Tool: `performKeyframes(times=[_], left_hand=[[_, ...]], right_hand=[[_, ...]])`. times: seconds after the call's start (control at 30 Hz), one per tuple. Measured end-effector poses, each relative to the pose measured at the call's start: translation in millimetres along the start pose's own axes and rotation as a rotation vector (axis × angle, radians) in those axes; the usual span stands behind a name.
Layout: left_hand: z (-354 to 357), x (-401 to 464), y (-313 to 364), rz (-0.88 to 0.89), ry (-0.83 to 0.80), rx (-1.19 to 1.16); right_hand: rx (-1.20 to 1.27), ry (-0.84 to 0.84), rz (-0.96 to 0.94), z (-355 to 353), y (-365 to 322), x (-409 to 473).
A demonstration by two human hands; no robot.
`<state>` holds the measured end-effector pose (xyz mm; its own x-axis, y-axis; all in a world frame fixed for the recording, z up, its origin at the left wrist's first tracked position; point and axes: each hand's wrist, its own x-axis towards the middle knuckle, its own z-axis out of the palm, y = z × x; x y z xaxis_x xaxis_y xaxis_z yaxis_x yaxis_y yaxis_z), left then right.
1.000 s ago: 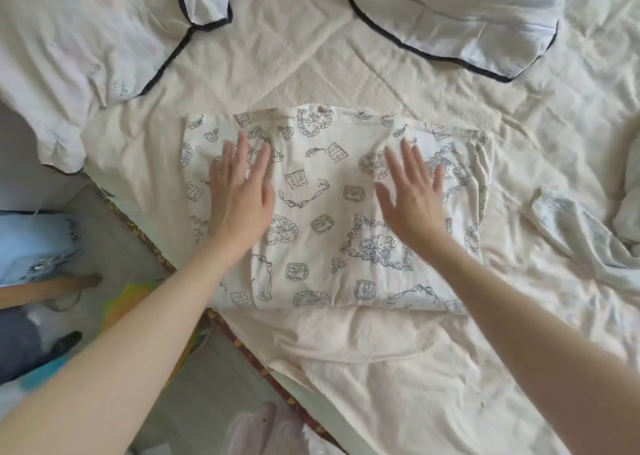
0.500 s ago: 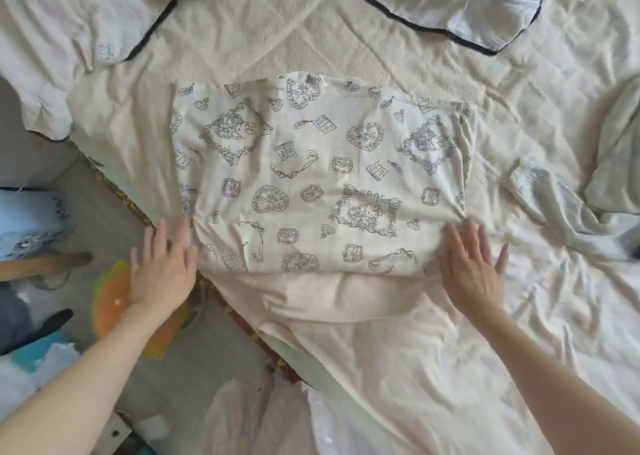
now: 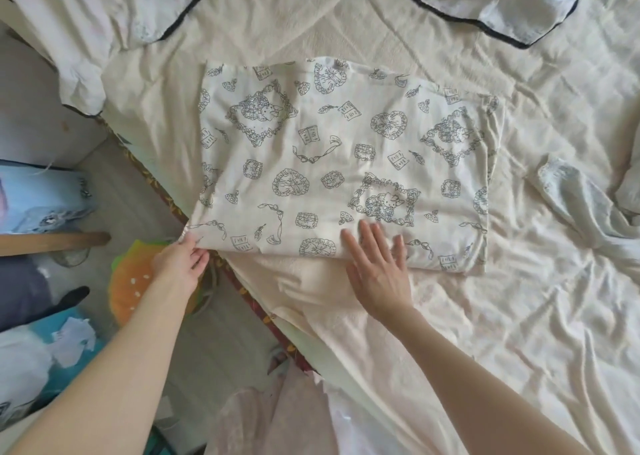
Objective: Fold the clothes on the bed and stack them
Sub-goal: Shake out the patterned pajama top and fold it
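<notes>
Cream sheets cover the bed [image 3: 519,316], w/ one printed garment [image 3: 346,163] lying flat near its left edge, already folded to a rectangle. Our left hand [image 3: 180,264] pinches its near-left corner; our right hand [image 3: 377,264] lies flat, fingers straight, on the near edge, holding nothing. We judge a further fold is starting. Still unfolded: one pale blue garment [image 3: 581,212] at right, approx. two dark-trimmed white pieces [image 3: 502,1] at the far side. No stack yet.

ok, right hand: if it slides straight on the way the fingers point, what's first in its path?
The right hand already lies flat on the printed garment, fingers pointing up the bed; going on, it would likely just cross more of that fabric.
</notes>
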<state>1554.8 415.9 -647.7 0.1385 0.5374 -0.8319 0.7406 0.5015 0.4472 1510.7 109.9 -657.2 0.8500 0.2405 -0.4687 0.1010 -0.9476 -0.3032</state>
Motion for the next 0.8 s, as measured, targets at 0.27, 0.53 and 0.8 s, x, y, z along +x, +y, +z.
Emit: performKeyframes(times=[0.27, 0.53, 0.8], left_hand=[[0, -28, 2, 0.065, -0.061, -0.114], [5, -81, 9, 0.388, 0.046, -0.087], [101, -177, 15, 1.070, -0.127, 0.428]], right_hand=[[-0.025, -0.062, -0.011, -1, 5, 4], [0.366, -0.055, 0.037, -26, 1, 8], [1.503, -0.008, 0.576, -88, 35, -12]])
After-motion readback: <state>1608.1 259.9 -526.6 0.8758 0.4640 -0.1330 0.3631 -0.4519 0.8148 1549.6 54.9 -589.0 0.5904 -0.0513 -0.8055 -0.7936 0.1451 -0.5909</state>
